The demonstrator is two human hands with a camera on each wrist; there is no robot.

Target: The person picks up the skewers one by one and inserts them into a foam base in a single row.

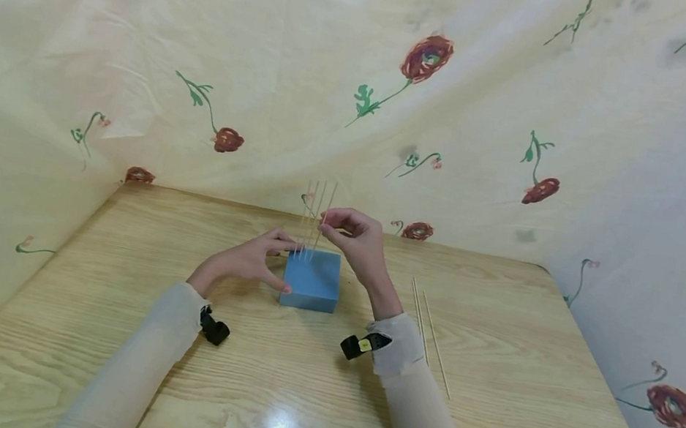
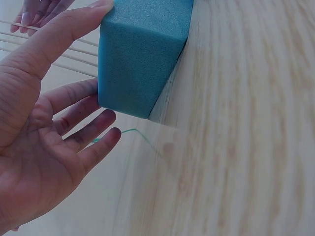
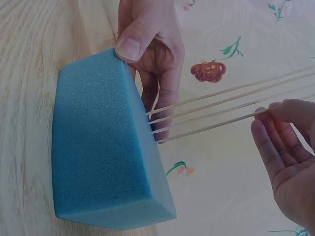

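Note:
A blue foam block [image 1: 313, 280] rests on the wooden table, with several thin wooden skewers [image 3: 206, 107] standing in a row along the left part of its top. My left hand [image 1: 246, 256] holds the block from its left side, thumb at the near corner and index finger at the far side; its other fingers spread out beside the block in the left wrist view. Between thumb and fingertips, my right hand [image 1: 355, 242] pinches the rightmost skewer [image 3: 211, 129] partway up. That skewer's lower end meets the block's top and leans slightly right.
Loose skewers [image 1: 438, 346] lie on the table [image 1: 523, 389] to the right, partly beside the right sleeve. A flowered cloth [image 1: 310, 76] hangs behind the table and along both sides. Each wrist wears a small black camera [image 1: 215, 329] on a strap.

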